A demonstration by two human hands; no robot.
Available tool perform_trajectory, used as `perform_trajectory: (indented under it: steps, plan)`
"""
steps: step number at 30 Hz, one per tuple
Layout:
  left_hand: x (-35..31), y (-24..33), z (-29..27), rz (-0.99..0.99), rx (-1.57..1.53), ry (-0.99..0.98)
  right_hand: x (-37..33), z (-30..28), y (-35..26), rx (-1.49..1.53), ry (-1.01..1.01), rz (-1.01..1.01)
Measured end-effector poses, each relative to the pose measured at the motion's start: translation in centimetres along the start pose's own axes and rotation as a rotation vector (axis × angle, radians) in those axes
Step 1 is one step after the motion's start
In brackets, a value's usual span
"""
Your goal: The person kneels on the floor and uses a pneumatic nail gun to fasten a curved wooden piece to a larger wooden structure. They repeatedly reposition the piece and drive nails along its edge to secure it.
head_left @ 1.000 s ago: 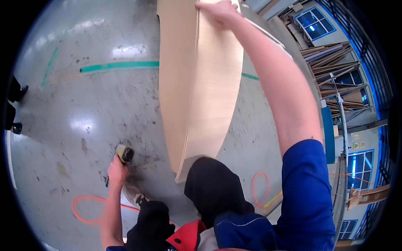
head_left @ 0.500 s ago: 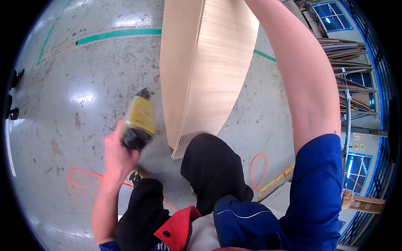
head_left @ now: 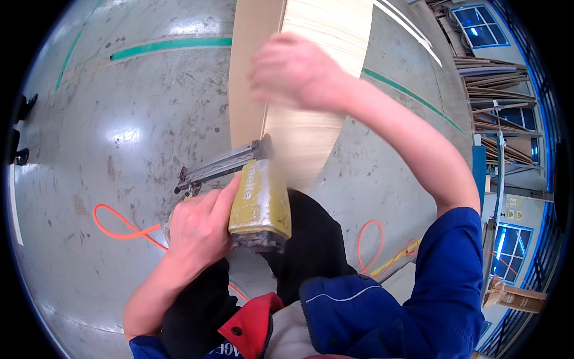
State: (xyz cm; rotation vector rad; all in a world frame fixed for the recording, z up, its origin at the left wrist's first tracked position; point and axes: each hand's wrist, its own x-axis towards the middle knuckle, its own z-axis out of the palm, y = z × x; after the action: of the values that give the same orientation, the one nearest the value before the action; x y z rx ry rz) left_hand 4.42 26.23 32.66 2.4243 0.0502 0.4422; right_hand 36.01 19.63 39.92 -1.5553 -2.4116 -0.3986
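A yellow air nail gun (head_left: 258,200) with a grey metal magazine is gripped in my left hand (head_left: 200,230), fingers wrapped around its handle. Its nose end is at the lower part of a long pale plywood piece (head_left: 320,128), close to the seam between its two panels; whether they touch I cannot tell. The narrower left panel (head_left: 246,113) meets the wider one along that seam. My right hand (head_left: 296,75) passes over the seam farther up, smeared by motion, with its fingers hard to make out. My knee is against the near end of the piece.
An orange air hose (head_left: 122,235) loops over the grey floor (head_left: 78,149) at left, with another loop at right beside a yellow strip. Stacked boards (head_left: 496,84) fill a rack on the right. Another person's dark shoes (head_left: 23,157) show at the far left edge.
My left hand has brought the nail gun up and right, from beside the plywood to its seam. My right hand has come back from the far end into view over the wood.
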Motion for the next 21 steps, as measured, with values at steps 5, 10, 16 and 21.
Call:
perform_trajectory:
  steps: [5,10,16,21]
  plan:
    - [-0.8,0.1,-0.1,-0.009,0.006,0.002,-1.1,2.3,-1.5,-0.152,-0.156,0.014]
    - [-0.4,0.4,-0.5,-0.018,0.003,0.045,-1.1,2.2,-1.6,-0.147,-0.163,0.015]
    - [1.1,1.4,-0.4,-0.026,0.013,0.022,-0.9,2.5,-1.8,-0.097,-0.173,0.038]
    - [1.6,2.2,-0.8,-0.106,-0.022,-0.077,-1.1,2.5,-1.3,-0.063,-0.214,0.057]
